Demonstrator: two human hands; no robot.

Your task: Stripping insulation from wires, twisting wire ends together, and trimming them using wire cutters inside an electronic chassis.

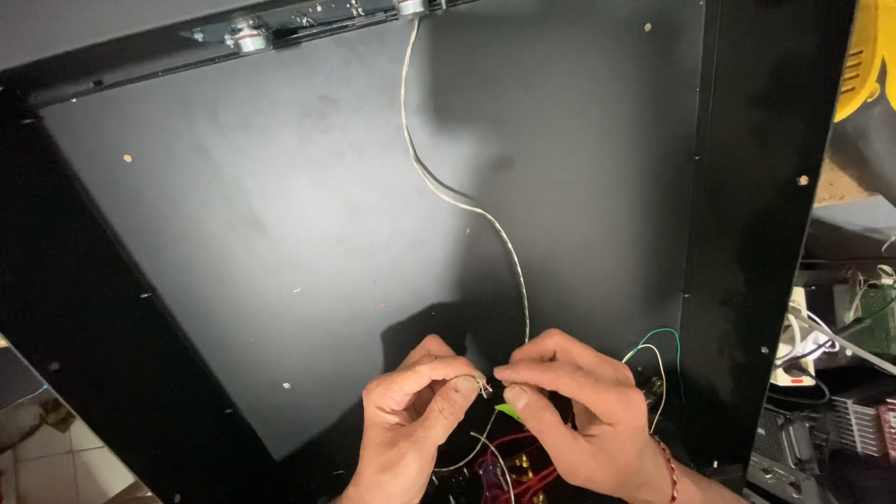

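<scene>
Head view: I see my left hand (415, 411) and right hand (579, 411) pinching the bare end of a twisted pale wire (467, 201), which runs lengthwise up the black panel (261, 233) to the top bracket (280, 23).

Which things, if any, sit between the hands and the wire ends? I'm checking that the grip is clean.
Nothing visible does. The left hand and right hand both pinch the wire ends directly, fingertips almost meeting. The pale cable comes down across the black panel to that spot, and the red wires lie below the hands.
</scene>
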